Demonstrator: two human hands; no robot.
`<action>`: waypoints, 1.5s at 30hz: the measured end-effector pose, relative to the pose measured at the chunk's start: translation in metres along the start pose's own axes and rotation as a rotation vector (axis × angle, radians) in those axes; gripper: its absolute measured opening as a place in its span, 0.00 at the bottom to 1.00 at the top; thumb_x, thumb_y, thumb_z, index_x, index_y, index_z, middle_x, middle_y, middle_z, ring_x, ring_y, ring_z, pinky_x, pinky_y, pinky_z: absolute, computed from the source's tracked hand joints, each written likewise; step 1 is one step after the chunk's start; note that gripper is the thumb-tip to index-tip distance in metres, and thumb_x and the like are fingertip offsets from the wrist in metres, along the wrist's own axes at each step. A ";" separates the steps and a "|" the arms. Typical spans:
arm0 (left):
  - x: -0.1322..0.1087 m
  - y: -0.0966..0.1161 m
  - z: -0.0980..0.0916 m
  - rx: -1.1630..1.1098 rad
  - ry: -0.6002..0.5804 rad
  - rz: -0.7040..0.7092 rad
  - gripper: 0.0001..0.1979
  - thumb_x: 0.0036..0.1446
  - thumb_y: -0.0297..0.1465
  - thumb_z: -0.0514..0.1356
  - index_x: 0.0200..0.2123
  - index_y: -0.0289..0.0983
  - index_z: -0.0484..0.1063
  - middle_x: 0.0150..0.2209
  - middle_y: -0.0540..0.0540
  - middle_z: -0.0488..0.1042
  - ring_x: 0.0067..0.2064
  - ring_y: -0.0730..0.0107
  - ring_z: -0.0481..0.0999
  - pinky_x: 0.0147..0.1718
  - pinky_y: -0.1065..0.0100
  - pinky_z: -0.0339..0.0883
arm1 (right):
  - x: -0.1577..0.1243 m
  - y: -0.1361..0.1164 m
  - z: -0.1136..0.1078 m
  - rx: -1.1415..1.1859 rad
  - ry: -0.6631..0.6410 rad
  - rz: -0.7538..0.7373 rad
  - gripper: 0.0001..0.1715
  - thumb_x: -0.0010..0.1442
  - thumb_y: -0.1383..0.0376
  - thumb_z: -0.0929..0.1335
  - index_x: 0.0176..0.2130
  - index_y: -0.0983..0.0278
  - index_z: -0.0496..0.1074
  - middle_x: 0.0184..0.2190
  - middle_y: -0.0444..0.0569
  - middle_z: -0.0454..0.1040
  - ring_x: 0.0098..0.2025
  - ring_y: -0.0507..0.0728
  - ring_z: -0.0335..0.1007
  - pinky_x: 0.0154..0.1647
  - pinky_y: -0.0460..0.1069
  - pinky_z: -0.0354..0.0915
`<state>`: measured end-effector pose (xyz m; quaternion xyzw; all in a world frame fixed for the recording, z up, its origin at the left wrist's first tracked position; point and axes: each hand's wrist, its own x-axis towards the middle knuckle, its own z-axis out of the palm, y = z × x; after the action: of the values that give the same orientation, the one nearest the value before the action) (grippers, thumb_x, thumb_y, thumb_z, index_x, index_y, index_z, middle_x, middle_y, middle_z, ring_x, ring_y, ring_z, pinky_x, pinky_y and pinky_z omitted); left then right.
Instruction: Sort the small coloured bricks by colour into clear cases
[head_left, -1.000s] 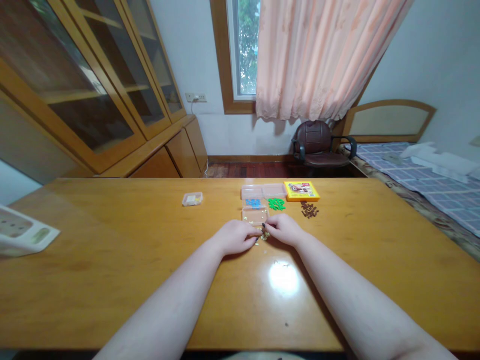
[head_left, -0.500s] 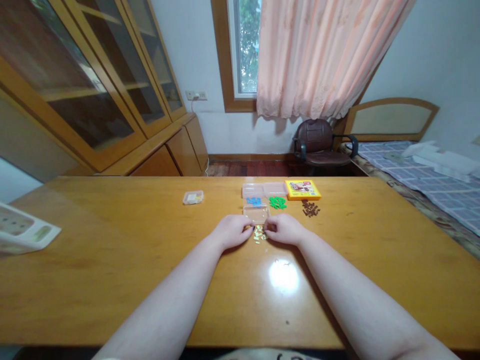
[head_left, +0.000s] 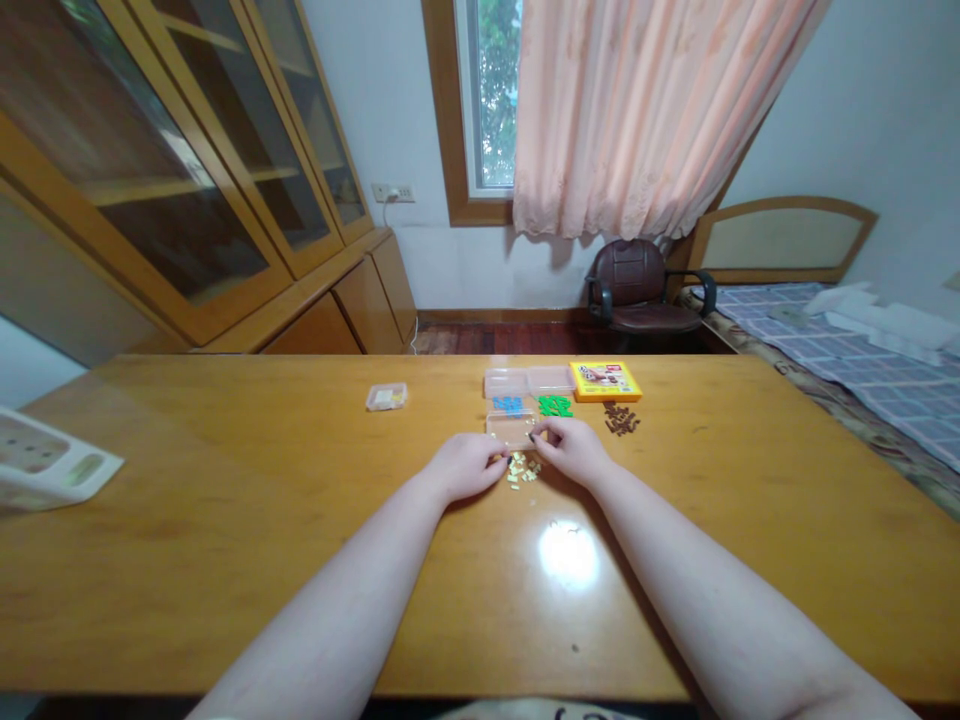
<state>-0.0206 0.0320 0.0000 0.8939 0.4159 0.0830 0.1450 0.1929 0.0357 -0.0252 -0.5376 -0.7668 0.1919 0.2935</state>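
A clear plastic box (head_left: 512, 430) lies on the table between my hands, with a few pale yellow bits inside. Just in front of it is a small pile of pale yellow pieces (head_left: 517, 472). My left hand (head_left: 471, 467) rests at the pile's left side, fingers curled together; anything between them is too small to make out. Over the box's right edge, my right hand (head_left: 570, 447) has thumb and fingers pinched; what they hold, if anything, is hidden. Blue pieces (head_left: 508, 405) and green pieces (head_left: 556, 406) lie behind the box.
Two joined clear trays (head_left: 551, 379) stand at the back beside a yellow box (head_left: 606, 381). Brown pieces (head_left: 622, 418) lie right of my right hand. A small clear case (head_left: 387, 396) sits to the left. At the far left edge is a white object (head_left: 56, 460).
My right hand has moved up and away from the yellow pile to the right edge of the clear box. My left hand has stayed nearly in place.
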 end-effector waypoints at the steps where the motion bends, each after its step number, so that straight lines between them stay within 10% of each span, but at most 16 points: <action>1: 0.000 0.000 0.000 -0.017 -0.009 0.013 0.12 0.58 0.34 0.53 0.33 0.41 0.76 0.32 0.48 0.78 0.33 0.68 0.73 0.32 0.71 0.61 | 0.001 0.002 0.001 0.001 0.029 0.025 0.11 0.57 0.61 0.65 0.34 0.64 0.75 0.19 0.44 0.70 0.22 0.50 0.61 0.26 0.45 0.54; 5: -0.001 0.003 0.001 -0.099 -0.061 0.091 0.14 0.57 0.33 0.53 0.44 0.46 0.75 0.40 0.50 0.78 0.40 0.67 0.75 0.39 0.71 0.64 | 0.003 0.007 0.003 0.008 0.011 0.060 0.15 0.60 0.60 0.63 0.40 0.63 0.75 0.22 0.44 0.72 0.24 0.52 0.62 0.27 0.45 0.54; 13: -0.001 0.007 0.003 -0.048 -0.072 0.093 0.16 0.59 0.35 0.52 0.48 0.48 0.73 0.41 0.50 0.79 0.40 0.64 0.76 0.38 0.69 0.65 | 0.001 0.001 -0.006 0.013 -0.122 -0.079 0.20 0.60 0.63 0.61 0.19 0.65 0.66 0.17 0.42 0.64 0.22 0.50 0.56 0.24 0.45 0.49; 21: -0.002 0.003 0.002 -0.078 -0.049 0.068 0.16 0.58 0.33 0.53 0.49 0.49 0.72 0.44 0.51 0.78 0.43 0.65 0.75 0.40 0.70 0.65 | -0.003 -0.004 -0.009 -0.040 -0.304 -0.096 0.06 0.52 0.65 0.68 0.30 0.63 0.76 0.21 0.43 0.72 0.22 0.49 0.61 0.25 0.44 0.52; 32: -0.001 0.007 -0.001 -0.033 -0.066 0.060 0.14 0.59 0.33 0.52 0.46 0.47 0.73 0.40 0.50 0.78 0.39 0.64 0.76 0.36 0.69 0.65 | -0.003 -0.008 -0.008 -0.142 -0.250 -0.150 0.07 0.52 0.66 0.67 0.28 0.62 0.77 0.22 0.46 0.75 0.24 0.50 0.64 0.26 0.45 0.53; 39: -0.001 0.002 0.006 -0.028 -0.055 0.060 0.16 0.58 0.33 0.53 0.48 0.46 0.72 0.43 0.50 0.78 0.41 0.65 0.76 0.39 0.69 0.66 | 0.001 0.005 0.001 0.012 0.078 0.025 0.13 0.57 0.60 0.65 0.35 0.64 0.76 0.19 0.44 0.70 0.22 0.50 0.60 0.25 0.44 0.54; 45: -0.002 0.008 0.002 -0.014 -0.055 0.115 0.19 0.58 0.33 0.52 0.52 0.49 0.69 0.44 0.50 0.78 0.42 0.64 0.76 0.40 0.68 0.67 | 0.000 0.007 -0.002 0.013 -0.050 -0.060 0.14 0.59 0.62 0.63 0.27 0.64 0.73 0.19 0.43 0.68 0.22 0.50 0.58 0.25 0.45 0.51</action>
<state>-0.0154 0.0254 0.0003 0.9173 0.3589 0.0696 0.1578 0.1988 0.0384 -0.0282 -0.5077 -0.7884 0.2013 0.2832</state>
